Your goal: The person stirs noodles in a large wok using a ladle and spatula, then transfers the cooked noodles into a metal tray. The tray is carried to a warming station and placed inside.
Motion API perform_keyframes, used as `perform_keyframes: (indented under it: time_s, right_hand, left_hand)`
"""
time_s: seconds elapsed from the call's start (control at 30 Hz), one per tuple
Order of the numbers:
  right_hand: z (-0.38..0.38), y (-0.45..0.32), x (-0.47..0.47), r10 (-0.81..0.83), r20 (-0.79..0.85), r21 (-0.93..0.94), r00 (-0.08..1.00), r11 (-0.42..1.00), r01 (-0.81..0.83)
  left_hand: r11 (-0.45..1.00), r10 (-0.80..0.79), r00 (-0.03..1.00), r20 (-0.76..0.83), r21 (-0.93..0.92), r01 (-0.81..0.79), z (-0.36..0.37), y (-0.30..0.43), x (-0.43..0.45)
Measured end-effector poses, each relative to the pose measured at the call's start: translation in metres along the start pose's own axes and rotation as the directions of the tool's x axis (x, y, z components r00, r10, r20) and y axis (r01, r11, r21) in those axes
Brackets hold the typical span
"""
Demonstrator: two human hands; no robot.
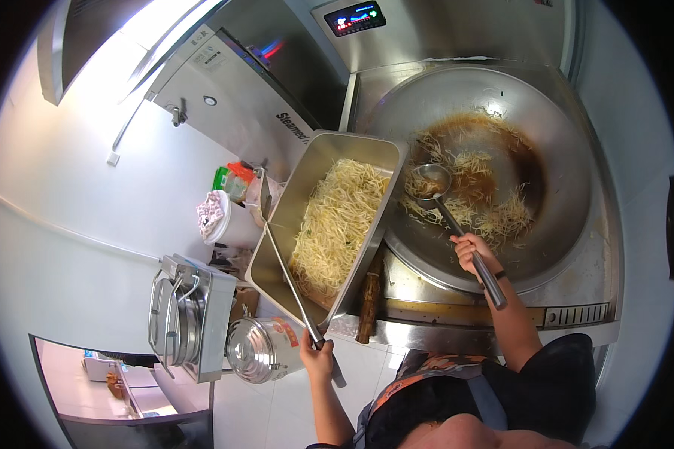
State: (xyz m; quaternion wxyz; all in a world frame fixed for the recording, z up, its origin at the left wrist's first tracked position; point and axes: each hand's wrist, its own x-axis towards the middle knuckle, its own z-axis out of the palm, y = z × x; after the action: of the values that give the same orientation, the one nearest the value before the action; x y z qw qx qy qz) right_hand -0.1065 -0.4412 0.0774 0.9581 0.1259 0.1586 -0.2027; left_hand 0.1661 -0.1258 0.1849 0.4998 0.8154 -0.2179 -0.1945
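My left hand (pixel 316 354) grips the dark handle of a long-handled metal turner (pixel 286 269), whose shaft crosses above a deep steel food pan (pixel 400 157). A heap of bean sprouts (pixel 342 224) lies in that pan. Around the handle of a metal ladle (pixel 431 182), my right hand (pixel 474 255) is closed. The ladle's bowl holds some sprouts and sits at the left side of a large steel wok (pixel 561 185). Loose sprouts (pixel 505 219) and brown sauce (pixel 477 185) are spread over the wok's bottom.
A worn brush-like tool (pixel 369 306) lies between pan and wok. Left of the pan stand a white bucket (pixel 233 221), a lidded steel pot (pixel 253 348) and a metal appliance with handles (pixel 191 320). A steel cabinet (pixel 230 90) and a control panel (pixel 355 18) are at the back.
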Motion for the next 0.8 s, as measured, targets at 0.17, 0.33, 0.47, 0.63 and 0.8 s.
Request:
perform_keyframes:
  time_s: [0.17,0.33,0.47,0.63,0.8]
  right_hand:
    - [0.050,0.017,-0.064,-0.154,-0.129,-0.273,0.980,0.955,0.115]
    - [0.128,0.039,-0.120,-0.392,-0.213,-0.640,0.895,0.748,0.175]
    - [0.191,0.081,-0.134,-0.498,-0.168,-0.778,0.851,0.597,0.196]
    - [0.222,0.119,-0.119,-0.458,-0.056,-0.882,0.887,0.439,0.171]
    - [0.213,0.157,-0.071,-0.529,0.033,-0.990,0.848,0.099,0.100]
  left_hand:
    - [0.994,0.094,0.995,0.032,0.049,-0.095,-0.004,-0.009,0.003]
    - [0.999,0.029,0.997,0.066,-0.043,-0.026,-0.002,-0.008,0.000]
    - [0.998,0.065,0.997,0.050,-0.013,-0.064,-0.009,-0.021,0.005]
    - [0.989,0.094,0.995,0.028,-0.120,-0.090,-0.005,-0.009,0.001]
    - [0.991,0.097,0.993,0.067,-0.100,-0.090,-0.014,-0.013,0.002]
